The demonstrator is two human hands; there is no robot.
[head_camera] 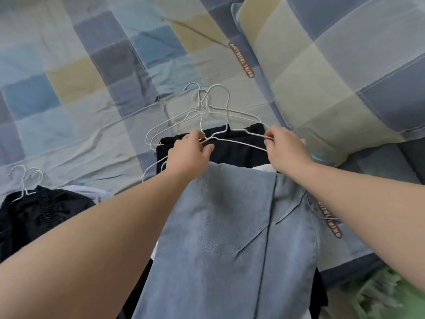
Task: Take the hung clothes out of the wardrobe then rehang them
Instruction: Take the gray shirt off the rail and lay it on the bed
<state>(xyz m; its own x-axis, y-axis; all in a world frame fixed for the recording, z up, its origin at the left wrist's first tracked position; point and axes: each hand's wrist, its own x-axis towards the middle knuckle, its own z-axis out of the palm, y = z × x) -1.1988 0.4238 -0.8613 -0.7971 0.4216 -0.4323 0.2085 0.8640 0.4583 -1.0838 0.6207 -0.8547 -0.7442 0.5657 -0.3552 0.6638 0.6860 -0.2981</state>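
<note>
- a checked bedspread [69,77] in blue, grey and pale yellow is covering the bed, wrinkling a bit
- a matching pillow [333,77] is sitting upper right
- something green and shaggy [386,295] is peeking in bottom right
- soft, even light is falling everywhere

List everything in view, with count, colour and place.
hangers: several, white wire, piled mid-bed; more on the left clothes
black garment: one, black, under the middle hangers
jeans: one, light blue, foreground, over the black garment
left clothes: one pile, black and white, left edge
pillow: one, checked blue-cream, upper right
sheet: one, checked blue-cream, covers the bed
green fabric: one, green, lower right, blurred
left grip: one, bare, holds a hanger
right grip: one, bare, pinches a hanger's end
</note>
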